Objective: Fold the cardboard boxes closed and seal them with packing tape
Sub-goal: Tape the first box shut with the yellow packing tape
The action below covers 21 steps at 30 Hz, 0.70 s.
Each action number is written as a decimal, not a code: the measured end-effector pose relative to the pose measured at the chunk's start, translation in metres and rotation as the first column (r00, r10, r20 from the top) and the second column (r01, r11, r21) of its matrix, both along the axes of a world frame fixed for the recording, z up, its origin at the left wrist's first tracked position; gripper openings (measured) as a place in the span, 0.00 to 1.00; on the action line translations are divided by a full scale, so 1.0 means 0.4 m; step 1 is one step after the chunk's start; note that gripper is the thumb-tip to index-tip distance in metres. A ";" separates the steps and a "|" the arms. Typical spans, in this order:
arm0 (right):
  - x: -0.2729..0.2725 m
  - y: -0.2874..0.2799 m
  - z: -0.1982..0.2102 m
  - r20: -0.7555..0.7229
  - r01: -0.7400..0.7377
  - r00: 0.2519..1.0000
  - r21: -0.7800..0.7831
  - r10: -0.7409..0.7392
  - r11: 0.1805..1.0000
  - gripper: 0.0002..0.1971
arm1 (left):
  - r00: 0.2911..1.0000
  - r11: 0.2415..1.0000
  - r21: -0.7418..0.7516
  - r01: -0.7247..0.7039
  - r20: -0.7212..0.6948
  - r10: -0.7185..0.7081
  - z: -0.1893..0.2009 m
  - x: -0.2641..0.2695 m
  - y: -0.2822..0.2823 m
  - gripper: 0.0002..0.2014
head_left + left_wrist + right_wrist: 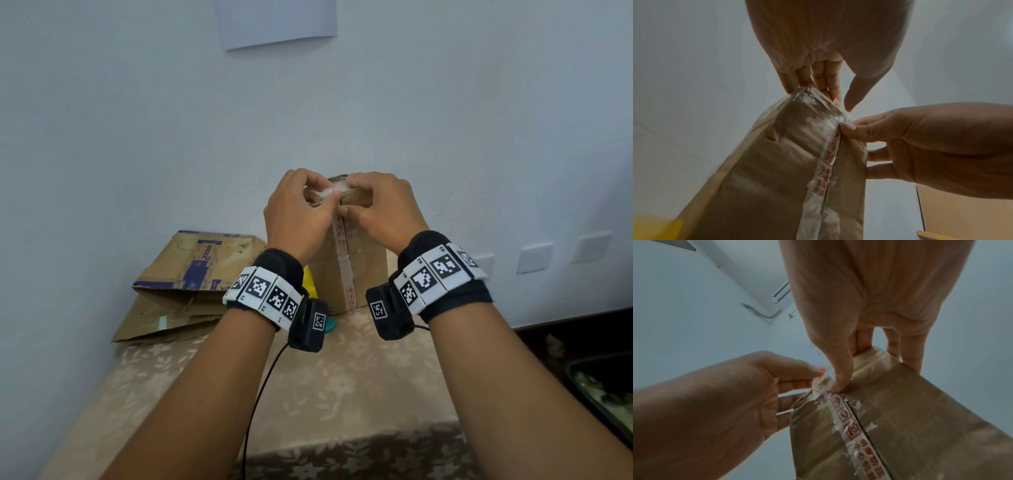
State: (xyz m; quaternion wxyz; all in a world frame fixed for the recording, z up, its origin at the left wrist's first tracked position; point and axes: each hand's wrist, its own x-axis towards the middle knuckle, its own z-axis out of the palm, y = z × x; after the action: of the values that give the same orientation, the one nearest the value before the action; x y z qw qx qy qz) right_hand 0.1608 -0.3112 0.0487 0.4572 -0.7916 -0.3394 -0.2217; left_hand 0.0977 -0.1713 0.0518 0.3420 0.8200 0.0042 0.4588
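Observation:
A tall brown cardboard box (366, 274) stands upright on the table, near the wall. A strip of clear packing tape (344, 270) with red print runs down its centre seam. Both hands meet at the box's top edge. My left hand (322, 197) pinches the crumpled loose end of the tape (818, 99) between thumb and fingers. My right hand (347, 202) grips the top of the box (920, 418), thumb (838, 382) pressed on the tape at the seam and fingers curled over the far side. The box top is hidden behind the hands.
A flattened cardboard box (191, 274) with blue print lies at the back left of the table (342, 394), which has a floral cloth. A yellow object (310, 281) sits behind my left wrist. A dark tray (599, 394) is at the right edge.

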 end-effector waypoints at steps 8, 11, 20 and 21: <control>-0.003 0.001 0.005 0.023 -0.028 0.999 -0.056 0.029 0.998 0.10 | 0.999 0.998 -0.051 0.040 0.025 -0.039 0.001 0.005 0.019 0.03; -0.014 0.002 0.011 0.014 -0.035 0.999 -0.038 0.035 0.999 0.08 | 0.999 0.997 -0.070 0.046 0.031 -0.044 -0.002 0.006 0.020 0.03; -0.059 0.037 0.010 -0.135 0.187 0.977 0.162 -0.165 0.969 0.11 | 1.000 0.996 -0.083 -0.014 0.016 0.015 0.000 0.007 0.003 0.07; -0.062 0.045 0.009 -0.162 0.225 0.967 0.178 -0.197 0.958 0.11 | 1.000 0.996 -0.088 -0.017 0.013 0.018 0.000 0.007 0.002 0.11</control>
State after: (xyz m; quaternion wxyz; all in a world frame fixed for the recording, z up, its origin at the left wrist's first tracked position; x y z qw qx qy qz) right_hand 0.1359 -0.2933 0.0521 0.5290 -0.7887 -0.1959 -0.2445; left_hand 0.1006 -0.1706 0.0520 0.3739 0.8009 0.0293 0.4668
